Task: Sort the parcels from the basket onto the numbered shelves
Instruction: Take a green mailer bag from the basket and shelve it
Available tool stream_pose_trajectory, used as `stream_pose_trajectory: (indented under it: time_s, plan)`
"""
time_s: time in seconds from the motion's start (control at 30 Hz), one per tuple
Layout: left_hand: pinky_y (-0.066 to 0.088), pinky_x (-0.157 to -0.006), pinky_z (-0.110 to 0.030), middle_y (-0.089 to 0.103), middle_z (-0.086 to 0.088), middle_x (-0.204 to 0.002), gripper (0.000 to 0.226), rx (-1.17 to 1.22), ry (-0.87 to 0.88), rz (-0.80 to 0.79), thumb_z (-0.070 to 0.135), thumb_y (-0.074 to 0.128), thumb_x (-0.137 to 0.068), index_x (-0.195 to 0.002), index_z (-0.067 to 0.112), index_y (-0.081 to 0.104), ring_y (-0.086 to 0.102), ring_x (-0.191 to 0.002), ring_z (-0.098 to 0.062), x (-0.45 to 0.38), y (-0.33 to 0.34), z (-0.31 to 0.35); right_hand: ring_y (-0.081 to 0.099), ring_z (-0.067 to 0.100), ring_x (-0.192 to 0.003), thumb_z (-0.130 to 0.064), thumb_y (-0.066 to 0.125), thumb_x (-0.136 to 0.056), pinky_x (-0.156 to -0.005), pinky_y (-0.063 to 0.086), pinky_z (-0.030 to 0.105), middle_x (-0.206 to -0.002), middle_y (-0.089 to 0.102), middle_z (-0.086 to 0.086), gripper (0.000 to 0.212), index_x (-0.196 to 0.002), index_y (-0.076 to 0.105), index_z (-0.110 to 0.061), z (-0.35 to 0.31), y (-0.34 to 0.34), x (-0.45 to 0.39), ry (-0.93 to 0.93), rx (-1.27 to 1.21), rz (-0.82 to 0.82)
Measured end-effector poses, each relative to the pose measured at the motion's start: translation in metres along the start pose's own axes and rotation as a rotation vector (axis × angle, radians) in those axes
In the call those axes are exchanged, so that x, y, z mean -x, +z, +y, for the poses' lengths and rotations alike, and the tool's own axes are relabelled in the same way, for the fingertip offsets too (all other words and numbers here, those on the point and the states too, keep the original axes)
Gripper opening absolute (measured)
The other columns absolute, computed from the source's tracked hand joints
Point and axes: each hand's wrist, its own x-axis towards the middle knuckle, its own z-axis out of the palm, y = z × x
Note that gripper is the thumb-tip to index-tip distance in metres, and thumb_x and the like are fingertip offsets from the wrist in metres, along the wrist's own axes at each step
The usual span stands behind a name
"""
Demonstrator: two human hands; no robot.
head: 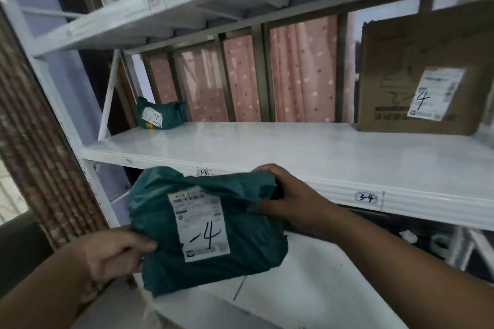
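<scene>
Three parcels were in view: one green bag parcel (208,230) held up in front of the middle shelf (294,152), one smaller green bag (160,113) on that shelf's far-left back corner, one cardboard box (425,69) on its right end. The held parcel's white label (199,224) faced the camera, marked "-4"; the box label also read "4". Two hands gripped it: left hand (112,254) pinched the lower-left edge, thumb on top; right hand (288,200) had fingers curled round the bunched upper-right corner, so the parcel hung between both grips. Shelf edge tags (367,197) read 3-3 and 3-4 just behind the parcel. White shelving, a lower white shelf beneath the parcel, pink dotted curtain (299,72) behind the shelf, brownish curtain to its left.
</scene>
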Motion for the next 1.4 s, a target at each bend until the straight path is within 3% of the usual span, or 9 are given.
stream_pose_trajectory:
  time_s: [0.17, 0.3, 0.47, 0.6, 0.67, 0.8, 1.0, 1.17, 1.4]
  plan:
    - [0.057, -0.100, -0.054, 0.065, -0.024, -0.140, 0.116, -0.104, 0.218, -0.056, 0.003, 0.107, -0.030, -0.137, 0.001, 0.062, 0.069, -0.121, -0.042, 0.019, 0.047, 0.077, 0.067, 0.020, -0.113, -0.018, 0.082, -0.085, -0.093, 0.058, 0.034, -0.116, 0.069, 0.004, 0.047, -0.127, 0.058, -0.018, -0.062, -0.041, -0.019, -0.092, 0.018, 0.108]
    - [0.040, -0.119, -0.060, 0.063, -0.018, -0.147, 0.084, -0.172, 0.335, -0.154, 0.009, 0.100, -0.057, -0.135, 0.010, 0.070, 0.061, -0.135, -0.039, 0.005, 0.087, 0.112, 0.068, 0.019, -0.109, -0.032, 0.088, -0.069, -0.095, 0.057, 0.041, -0.110, 0.071, 0.000, 0.060, -0.123, 0.062, -0.023, -0.091, -0.084, -0.014, -0.120, 0.022, 0.197]
    - [0.060, -0.098, -0.044, 0.073, -0.012, -0.133, 0.082, -0.193, 0.402, -0.199, 0.023, 0.110, -0.038, -0.115, 0.015, 0.083, 0.074, -0.116, -0.026, -0.030, 0.161, 0.131, 0.069, 0.021, -0.112, -0.028, 0.087, -0.077, -0.099, 0.056, 0.042, -0.119, 0.070, 0.004, 0.057, -0.127, 0.061, -0.020, -0.113, -0.148, 0.011, -0.125, 0.033, 0.371]
    - [0.062, -0.094, -0.040, 0.072, -0.012, -0.135, 0.057, -0.149, 0.459, -0.237, 0.015, 0.078, -0.082, -0.137, 0.009, 0.066, 0.069, -0.123, -0.027, -0.069, 0.235, 0.148, 0.074, 0.016, -0.102, -0.032, 0.084, -0.079, -0.082, 0.061, 0.032, -0.118, 0.072, 0.003, 0.059, -0.130, 0.056, -0.018, -0.121, -0.198, 0.038, -0.126, 0.021, 0.564]
    - [0.064, -0.092, -0.039, 0.074, -0.012, -0.132, 0.048, -0.144, 0.503, -0.251, 0.012, 0.070, -0.089, -0.136, 0.009, 0.065, 0.072, -0.118, -0.026, -0.088, 0.275, 0.154, 0.075, 0.018, -0.100, -0.041, 0.088, -0.074, -0.088, 0.061, 0.040, -0.115, 0.075, 0.002, 0.062, -0.125, 0.061, -0.019, -0.118, -0.221, 0.050, -0.119, 0.014, 0.690]
    - [0.057, -0.098, -0.040, 0.078, -0.007, -0.123, 0.033, -0.186, 0.588, -0.187, 0.005, 0.067, -0.100, -0.132, 0.014, 0.066, 0.073, -0.112, -0.026, -0.137, 0.339, 0.154, 0.075, 0.018, -0.090, -0.044, 0.080, -0.085, -0.086, 0.061, 0.042, -0.096, 0.078, -0.004, 0.028, -0.101, 0.072, -0.022, -0.101, -0.257, 0.071, -0.006, 0.208, 0.923]
    - [0.057, -0.103, -0.052, 0.079, -0.003, -0.112, 0.017, -0.277, 0.646, -0.079, 0.012, 0.074, -0.097, -0.108, 0.025, 0.069, 0.075, -0.106, -0.029, -0.207, 0.406, 0.135, 0.067, 0.017, -0.088, -0.022, 0.064, -0.098, -0.079, 0.055, 0.035, -0.099, 0.071, 0.000, 0.003, -0.100, 0.065, -0.024, -0.069, -0.295, 0.077, 0.101, 0.309, 1.199]
    - [0.059, -0.099, -0.050, 0.076, 0.003, -0.103, 0.020, -0.318, 0.728, 0.083, 0.012, 0.077, -0.094, -0.093, 0.029, 0.066, 0.074, -0.101, -0.028, -0.245, 0.437, 0.116, 0.064, 0.023, -0.096, -0.009, 0.054, -0.098, -0.081, 0.051, 0.035, -0.103, 0.066, 0.000, 0.016, -0.110, 0.057, -0.020, -0.040, -0.314, 0.077, 0.156, 0.427, 1.254]
    - [0.057, -0.083, -0.036, 0.076, -0.009, -0.105, 0.017, -0.495, 0.740, 0.273, 0.018, 0.076, -0.091, -0.107, 0.012, 0.073, 0.071, -0.096, -0.033, -0.292, 0.462, 0.105, 0.061, 0.020, -0.099, -0.014, 0.055, -0.102, -0.081, 0.046, 0.029, -0.107, 0.064, -0.002, 0.020, -0.121, 0.059, -0.015, 0.002, -0.335, 0.086, 0.355, 0.675, 1.050]
